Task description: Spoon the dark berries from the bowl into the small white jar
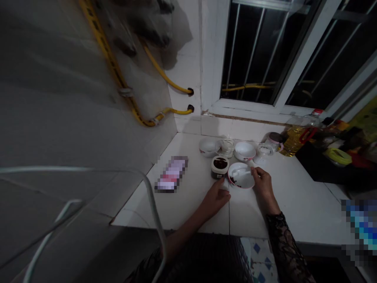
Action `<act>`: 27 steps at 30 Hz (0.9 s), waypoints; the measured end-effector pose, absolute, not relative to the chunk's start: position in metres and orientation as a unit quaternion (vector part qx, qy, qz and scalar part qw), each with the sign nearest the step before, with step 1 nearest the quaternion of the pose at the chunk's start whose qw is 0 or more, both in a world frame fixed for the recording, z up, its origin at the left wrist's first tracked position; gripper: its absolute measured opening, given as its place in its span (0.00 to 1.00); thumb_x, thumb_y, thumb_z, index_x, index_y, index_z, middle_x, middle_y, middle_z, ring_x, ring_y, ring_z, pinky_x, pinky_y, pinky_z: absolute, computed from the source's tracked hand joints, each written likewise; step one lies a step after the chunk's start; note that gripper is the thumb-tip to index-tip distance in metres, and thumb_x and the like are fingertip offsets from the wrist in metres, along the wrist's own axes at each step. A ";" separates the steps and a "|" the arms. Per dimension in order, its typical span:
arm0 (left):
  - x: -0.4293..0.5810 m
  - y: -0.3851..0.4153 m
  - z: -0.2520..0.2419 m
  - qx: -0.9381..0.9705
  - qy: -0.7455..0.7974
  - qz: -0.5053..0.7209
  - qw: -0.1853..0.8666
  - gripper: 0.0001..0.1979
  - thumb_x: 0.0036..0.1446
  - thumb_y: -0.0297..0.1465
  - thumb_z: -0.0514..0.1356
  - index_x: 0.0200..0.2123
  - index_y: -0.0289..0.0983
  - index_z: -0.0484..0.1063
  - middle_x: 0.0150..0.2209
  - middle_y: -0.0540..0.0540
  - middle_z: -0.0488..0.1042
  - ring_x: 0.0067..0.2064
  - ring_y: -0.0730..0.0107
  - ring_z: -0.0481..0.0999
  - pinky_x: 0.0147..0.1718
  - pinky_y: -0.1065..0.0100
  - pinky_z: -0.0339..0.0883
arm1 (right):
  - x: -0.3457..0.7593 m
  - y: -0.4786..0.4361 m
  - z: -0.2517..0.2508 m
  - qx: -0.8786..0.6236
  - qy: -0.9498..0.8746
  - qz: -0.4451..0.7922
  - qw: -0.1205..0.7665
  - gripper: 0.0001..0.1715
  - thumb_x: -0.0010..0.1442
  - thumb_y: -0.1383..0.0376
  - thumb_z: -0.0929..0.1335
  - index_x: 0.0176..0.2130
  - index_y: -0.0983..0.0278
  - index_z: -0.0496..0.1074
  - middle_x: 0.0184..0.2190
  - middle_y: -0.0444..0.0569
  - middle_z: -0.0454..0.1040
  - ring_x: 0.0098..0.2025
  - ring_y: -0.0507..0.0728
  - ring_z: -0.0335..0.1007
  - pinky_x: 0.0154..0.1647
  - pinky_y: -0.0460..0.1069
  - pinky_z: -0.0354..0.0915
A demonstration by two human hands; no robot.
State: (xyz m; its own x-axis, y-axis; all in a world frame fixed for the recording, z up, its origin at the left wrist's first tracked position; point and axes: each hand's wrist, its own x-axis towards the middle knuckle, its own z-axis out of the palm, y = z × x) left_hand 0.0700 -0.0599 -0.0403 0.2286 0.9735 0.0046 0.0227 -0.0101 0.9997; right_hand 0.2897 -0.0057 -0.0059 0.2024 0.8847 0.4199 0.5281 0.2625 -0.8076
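My right hand [264, 186] pinches the handle of a white spoon [239, 172], whose bowl rests inside a white bowl [242, 184]. Some dark bits lie in that bowl beside the spoon. Just left of it stands an uncovered jar [220, 168] with dark red-brown contents. My left hand [215, 199] is at the near side of the jar and bowl, its fingers stretched out and apart, with nothing in them. Its fingertips are close to the jar's base; whether they touch it I cannot tell.
Behind stand a white bowl [245, 151], another bowl [207, 147] and glass jars [226, 147]. A phone [172, 174] lies to the left on the tiled counter [194, 204]. An oil bottle [293, 139] and a black box [309, 163] are at right. A pale cable [154, 208] hangs in the left foreground.
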 end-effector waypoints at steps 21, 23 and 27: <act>0.089 -0.075 -0.016 0.375 0.285 0.463 0.751 0.43 0.47 0.43 0.71 0.63 0.45 0.58 0.54 0.38 0.73 0.45 0.57 0.78 0.36 0.62 0.78 | 0.281 -0.085 0.036 -0.531 -0.657 0.002 0.535 0.13 0.65 0.60 0.65 0.37 0.64 0.77 0.42 0.54 0.81 0.38 0.57 0.77 0.33 0.48 0.72; 0.085 -0.080 -0.018 0.399 0.271 0.471 0.739 0.44 0.45 0.42 0.72 0.63 0.48 0.57 0.57 0.39 0.70 0.48 0.54 0.77 0.35 0.62 0.78 | 0.277 -0.094 0.042 -0.509 -0.680 -0.024 0.527 0.11 0.65 0.64 0.65 0.35 0.63 0.77 0.43 0.54 0.81 0.41 0.57 0.78 0.38 0.50 0.73; 0.079 -0.085 -0.015 0.436 0.256 0.488 0.711 0.44 0.44 0.41 0.72 0.63 0.50 0.58 0.58 0.41 0.67 0.46 0.55 0.77 0.32 0.64 0.79 | 0.270 -0.100 0.051 -0.484 -0.701 -0.050 0.522 0.09 0.65 0.67 0.65 0.35 0.62 0.75 0.43 0.53 0.80 0.44 0.58 0.77 0.43 0.52 0.73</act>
State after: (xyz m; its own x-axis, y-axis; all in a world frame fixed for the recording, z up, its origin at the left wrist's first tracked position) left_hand 0.0788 -0.0850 -0.0145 0.3918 0.9180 0.0609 -0.4707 0.1431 0.8706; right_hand 0.2701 -0.1000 0.0506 0.0131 0.6259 0.7798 0.7303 0.5267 -0.4351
